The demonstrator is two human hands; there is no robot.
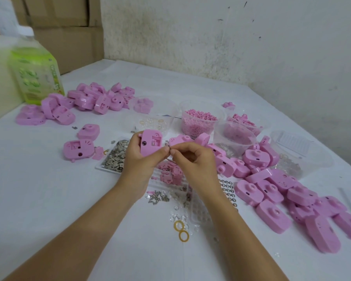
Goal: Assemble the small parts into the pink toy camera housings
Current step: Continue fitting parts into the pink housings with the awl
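My left hand (139, 159) grips a pink toy camera housing (150, 142) above the table, its open inner side turned up toward me. My right hand (193, 159) pinches a tiny metal part (169, 148) between thumb and forefinger, right at the housing's lower right edge. Beneath my hands lie a tray of small metal plates (116, 157), a tray of small pink parts (170, 173) and loose screws (157, 196).
Pink housings are piled at the back left (93, 100) and along the right (282, 191). Two more housings (78, 149) lie left of my hands. Clear tubs of pink pieces (199, 120) stand behind. A green bottle (34, 67) is far left. Yellow rings (181, 231) lie near me.
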